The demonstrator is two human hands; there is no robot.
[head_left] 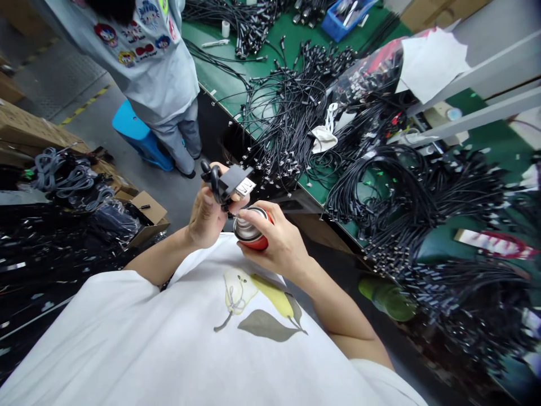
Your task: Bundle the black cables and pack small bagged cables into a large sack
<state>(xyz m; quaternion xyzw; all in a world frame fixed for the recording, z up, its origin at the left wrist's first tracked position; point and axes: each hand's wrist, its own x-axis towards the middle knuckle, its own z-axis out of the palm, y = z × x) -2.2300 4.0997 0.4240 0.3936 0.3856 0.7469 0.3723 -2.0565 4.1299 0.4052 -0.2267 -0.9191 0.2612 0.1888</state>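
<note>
Black plastic connector w/ bright flat metal USB-type plug (245,186) is up in front of the chest, plug end toward the R side, short thick black cable loop (214,181) next to it. Progress (my judgement): mid-handling, connector & can both in hand, neither set down; no spray or wet mark visible, so can't tell if this pc. is done. Qty. left also unclear: finished vs. unfinished cables not distinguishable. Grip: L hand (207,217) closed on connector, thumb one side, fingers partly hidden behind; plug projects clear of the fingers. R hand (276,237) wrapped approx. halfway round red cylindrical can w/ silver metal top (249,225), index finger across the top; can just below connector, contact w/ L fingertips uncertain. Farther out: green bench top (257,70) w/ heaped thin black cables (287,124); co-worker in pale printed shirt (156,67) stands near bright blue plastic stool (137,132).
</note>
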